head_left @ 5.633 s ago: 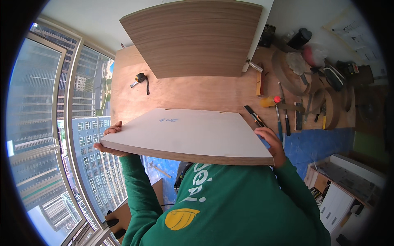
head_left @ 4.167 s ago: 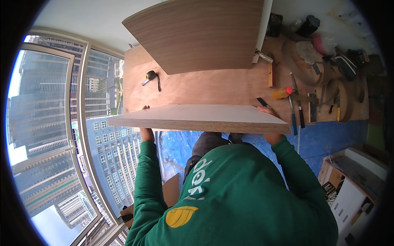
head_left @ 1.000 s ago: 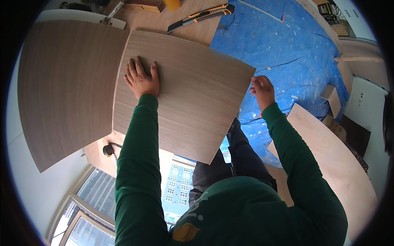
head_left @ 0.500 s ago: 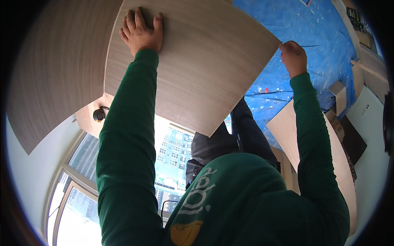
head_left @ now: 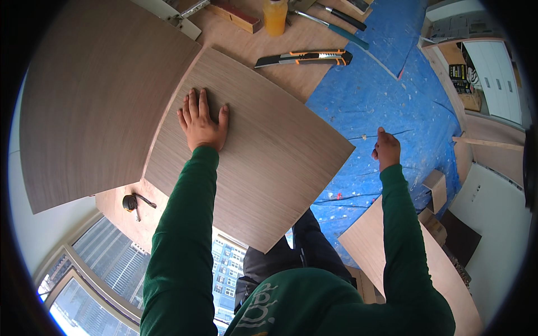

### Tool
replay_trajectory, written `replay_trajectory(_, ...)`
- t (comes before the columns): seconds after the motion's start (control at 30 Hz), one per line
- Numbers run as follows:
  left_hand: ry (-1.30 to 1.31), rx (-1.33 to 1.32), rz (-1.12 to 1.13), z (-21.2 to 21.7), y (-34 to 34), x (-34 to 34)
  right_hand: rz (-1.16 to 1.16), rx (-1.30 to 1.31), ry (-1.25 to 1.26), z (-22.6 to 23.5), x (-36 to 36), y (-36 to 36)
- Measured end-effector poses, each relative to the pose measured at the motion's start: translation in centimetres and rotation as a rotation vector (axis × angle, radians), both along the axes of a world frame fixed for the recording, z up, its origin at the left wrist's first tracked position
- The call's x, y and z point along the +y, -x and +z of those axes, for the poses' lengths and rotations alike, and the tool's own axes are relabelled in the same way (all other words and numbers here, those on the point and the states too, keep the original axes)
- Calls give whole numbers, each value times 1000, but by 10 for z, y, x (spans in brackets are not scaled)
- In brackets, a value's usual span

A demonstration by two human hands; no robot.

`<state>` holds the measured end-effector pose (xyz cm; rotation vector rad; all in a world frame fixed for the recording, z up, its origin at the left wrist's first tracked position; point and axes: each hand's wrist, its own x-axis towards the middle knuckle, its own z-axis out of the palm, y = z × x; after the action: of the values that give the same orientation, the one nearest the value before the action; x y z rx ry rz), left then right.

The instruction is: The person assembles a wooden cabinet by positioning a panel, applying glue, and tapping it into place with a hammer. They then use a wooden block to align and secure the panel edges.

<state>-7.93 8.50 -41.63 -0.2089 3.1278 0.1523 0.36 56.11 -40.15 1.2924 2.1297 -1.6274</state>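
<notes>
My left hand (head_left: 203, 124) lies flat on a wood-grain board (head_left: 269, 151), its fingers spread and nothing in its grasp. The board rests on the workbench, and one corner reaches out toward my body. Off the board's right corner, over the blue sheet, hovers my right hand (head_left: 386, 149). Its fingers are curled closed, and whatever they hold, if anything, is hidden. A larger wood-grain panel (head_left: 101, 112) stands along the board's left side. Beyond the board lies an orange-and-black utility knife (head_left: 305, 57).
A tape measure (head_left: 130, 202) sits on the bench's near left part. At the back are an orange bottle (head_left: 275, 17), a reddish block (head_left: 232, 15) and long-handled tools (head_left: 330, 25). Blue sheeting (head_left: 381, 101) covers the floor at right; a pale wooden panel (head_left: 364, 229) leans near my right arm.
My right hand has left the board's right corner and is now apart from it. My view has shifted, bringing the knife and bottle into sight. The left hand stays flat on the board.
</notes>
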Motion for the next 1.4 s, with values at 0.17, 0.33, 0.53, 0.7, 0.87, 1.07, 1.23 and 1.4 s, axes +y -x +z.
replay_trajectory(0.17,-3,12,2,0,1,-2,248,-55,71,0,-13,-18)
replay_trajectory(0.33,-6,25,-16,-8,-3,-4,306,-77,76,13,-31,-45)
replay_trajectory(0.53,0,39,-18,-7,-2,-5,397,-104,63,22,-39,-28)
replay_trajectory(0.7,-6,41,-17,-7,-1,-5,360,-135,103,18,-43,-22)
replay_trajectory(0.87,-19,44,-13,-7,-1,-5,205,-157,82,18,-47,-16)
replay_trajectory(1.07,-18,37,-12,-6,-1,-5,160,-16,32,23,-28,12)
replay_trajectory(1.23,2,11,-9,-4,1,-4,523,43,-6,12,-29,6)
replay_trajectory(1.4,8,-10,-5,-2,0,-3,1055,154,-435,13,-37,-2)
